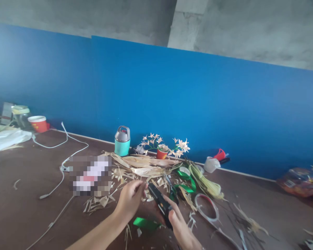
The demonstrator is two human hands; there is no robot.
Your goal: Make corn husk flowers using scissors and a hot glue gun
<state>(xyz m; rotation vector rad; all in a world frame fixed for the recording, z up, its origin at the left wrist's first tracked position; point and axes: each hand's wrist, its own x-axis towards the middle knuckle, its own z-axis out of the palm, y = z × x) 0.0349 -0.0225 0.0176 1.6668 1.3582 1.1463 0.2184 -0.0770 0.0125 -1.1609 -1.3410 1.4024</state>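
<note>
As both hands meet over the near edge, right hand (181,229): closed round the black tool (160,203), grip end near, nose pointing far-left.
Tool type: cannot tell; glue gun or cutter, too blurred.
Left hand (130,199): fingertips pinched together just beside the tool's nose. Whether a husk strip sits between them is too small to tell.
Under the hands: green ribbon scrap (146,223) lies flat on the table (28,208), with husk trimmings (96,203) scattered to its left.
Just beyond: husk pile (143,166), long dry leaves, mostly whole.
Right of the pile: green ribbon roll (185,177), a bundle of pale stalks (205,180) and a wire coil (207,208).
Far edge: red pot of husk flowers (161,144) by the blue wall (224,104), teal flask (122,141) to its left.
Left: white cable (65,156) trails across the table.
Progress (judgement): the potted flowers look finished. Plenty of uncut husk and ribbon is left, so it looks mid-run.
</note>
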